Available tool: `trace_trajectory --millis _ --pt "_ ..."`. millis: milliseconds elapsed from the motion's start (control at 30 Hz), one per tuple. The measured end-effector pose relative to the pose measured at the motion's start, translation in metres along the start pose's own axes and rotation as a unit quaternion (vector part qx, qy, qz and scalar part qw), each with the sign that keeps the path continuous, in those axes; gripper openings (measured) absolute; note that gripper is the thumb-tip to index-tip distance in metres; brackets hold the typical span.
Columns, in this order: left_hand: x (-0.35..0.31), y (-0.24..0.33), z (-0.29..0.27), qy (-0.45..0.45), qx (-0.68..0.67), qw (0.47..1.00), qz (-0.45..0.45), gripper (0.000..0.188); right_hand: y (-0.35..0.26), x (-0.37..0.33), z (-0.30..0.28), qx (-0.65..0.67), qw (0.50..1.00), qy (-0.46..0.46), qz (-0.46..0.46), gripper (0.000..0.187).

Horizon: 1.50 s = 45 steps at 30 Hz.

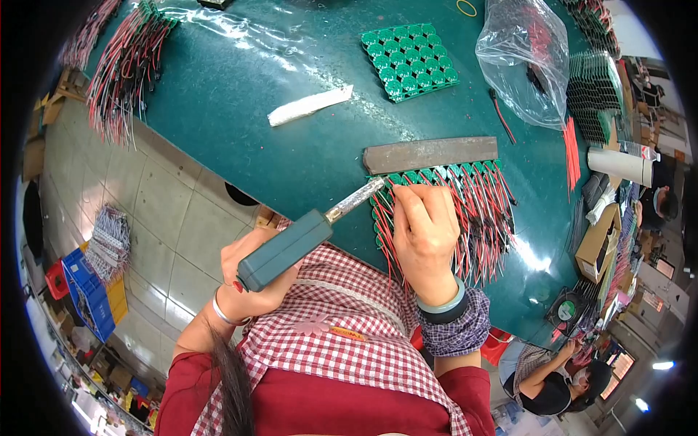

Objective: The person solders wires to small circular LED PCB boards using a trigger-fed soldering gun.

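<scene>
My left hand [254, 272] is wrapped round the dark green handle of a soldering iron [287, 247]. The iron's silvery barrel slants up to the right, its tip at the left end of a panel of small round green circuit boards [407, 177]. Beside that tip, my right hand [427, 240] bends over the panel with thumb and fingers pinched together, seemingly on a thin wire at the board; the fingertips partly hide it. Rows of red and black wires [483, 225] hang from the panel toward me. A flat grey-brown bar [436, 155] lies along the panel's far edge.
On the green table [240, 131] lie another round-board panel [411, 62], a white folded strip [309, 105], a clear plastic bag [520, 58] and loose red wires [571, 160]. Wired panels [127, 73] are piled at the far left. A small fan [567, 311] and a person [556, 381] are at right.
</scene>
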<state>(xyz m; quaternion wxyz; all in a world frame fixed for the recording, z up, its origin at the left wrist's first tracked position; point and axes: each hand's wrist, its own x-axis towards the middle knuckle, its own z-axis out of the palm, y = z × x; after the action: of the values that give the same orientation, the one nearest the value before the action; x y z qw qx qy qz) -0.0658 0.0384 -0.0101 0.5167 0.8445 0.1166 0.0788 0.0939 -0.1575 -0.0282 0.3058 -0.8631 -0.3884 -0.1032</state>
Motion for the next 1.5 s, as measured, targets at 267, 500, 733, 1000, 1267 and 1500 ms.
trace_trajectory --millis 267,500,733,1000,1267,1500 --pt "-0.001 -0.001 0.001 0.014 0.021 0.999 0.027 0.025 0.001 -0.002 0.001 -0.004 1.000 -0.001 -0.001 0.023" --pt "-0.004 -0.006 0.002 0.021 -0.005 1.000 0.021 0.027 0.001 0.000 -0.002 0.000 1.000 -0.006 0.020 0.026" --pt "-0.010 -0.015 0.008 0.031 -0.023 0.999 0.000 0.028 0.000 0.008 -0.028 0.044 0.997 -0.046 0.045 0.024" --pt "-0.007 -0.018 0.011 0.030 -0.040 0.998 -0.035 0.027 0.144 0.059 -0.074 -0.138 0.982 -0.058 0.113 0.007" --pt "-0.006 -0.016 0.009 0.039 -0.015 0.999 -0.035 0.027 0.162 0.063 -0.060 -0.099 0.972 -0.061 0.205 0.007" --pt "-0.001 -0.010 0.008 0.045 -0.034 0.998 -0.011 0.030 0.068 0.041 -0.083 0.058 0.980 0.032 0.188 0.020"
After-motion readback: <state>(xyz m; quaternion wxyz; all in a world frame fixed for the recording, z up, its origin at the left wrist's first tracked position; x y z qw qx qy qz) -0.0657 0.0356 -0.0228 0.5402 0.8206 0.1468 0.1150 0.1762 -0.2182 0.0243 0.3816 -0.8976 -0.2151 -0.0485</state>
